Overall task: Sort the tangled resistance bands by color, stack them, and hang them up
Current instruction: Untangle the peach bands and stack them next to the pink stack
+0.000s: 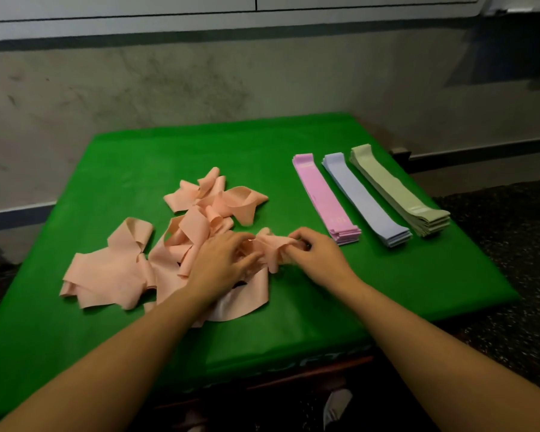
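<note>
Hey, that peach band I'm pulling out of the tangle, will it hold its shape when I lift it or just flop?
Probably flop: the peach band already folds and droops between your left hand and right hand. It looks thin, so likely light. It may also drag neighbours along, since the peach pile lies looped and overlapping.

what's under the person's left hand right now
The left hand rests on the tangled peach bands lying on the green cloth. The bands directly beneath its palm are covered.
</note>
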Motion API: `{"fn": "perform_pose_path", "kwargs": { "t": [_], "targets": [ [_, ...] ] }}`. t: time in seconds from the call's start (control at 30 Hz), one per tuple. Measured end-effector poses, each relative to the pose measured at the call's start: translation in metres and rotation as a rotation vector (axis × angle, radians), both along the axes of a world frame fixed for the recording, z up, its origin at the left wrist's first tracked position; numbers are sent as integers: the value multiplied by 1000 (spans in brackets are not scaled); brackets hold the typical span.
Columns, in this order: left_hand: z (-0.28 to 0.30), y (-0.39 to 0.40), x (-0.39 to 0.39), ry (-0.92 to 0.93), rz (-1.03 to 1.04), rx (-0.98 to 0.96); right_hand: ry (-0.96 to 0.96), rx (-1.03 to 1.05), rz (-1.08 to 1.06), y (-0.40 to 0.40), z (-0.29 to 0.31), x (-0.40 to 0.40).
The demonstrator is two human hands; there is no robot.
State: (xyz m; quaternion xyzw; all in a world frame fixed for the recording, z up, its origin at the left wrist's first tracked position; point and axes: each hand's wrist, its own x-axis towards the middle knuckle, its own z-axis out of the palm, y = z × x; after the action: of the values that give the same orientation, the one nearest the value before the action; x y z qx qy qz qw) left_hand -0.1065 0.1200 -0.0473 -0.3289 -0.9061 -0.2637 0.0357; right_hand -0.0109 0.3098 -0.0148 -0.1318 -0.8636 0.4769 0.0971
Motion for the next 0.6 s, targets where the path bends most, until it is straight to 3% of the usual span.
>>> {"fn": "perform_pose_path", "kwargs": {
  "t": [0.17, 0.33, 0.6],
  "targets": [
    [2, -7, -2, -12, 61, 11, 119, -287, -212, 3, 34, 19],
    [7, -11, 3, -46, 65, -36, 137, -783, -293, 3, 63, 36],
    [28, -16, 15, 40, 5, -267, 200, -787, -250, 3, 88, 66]
  ]
}}
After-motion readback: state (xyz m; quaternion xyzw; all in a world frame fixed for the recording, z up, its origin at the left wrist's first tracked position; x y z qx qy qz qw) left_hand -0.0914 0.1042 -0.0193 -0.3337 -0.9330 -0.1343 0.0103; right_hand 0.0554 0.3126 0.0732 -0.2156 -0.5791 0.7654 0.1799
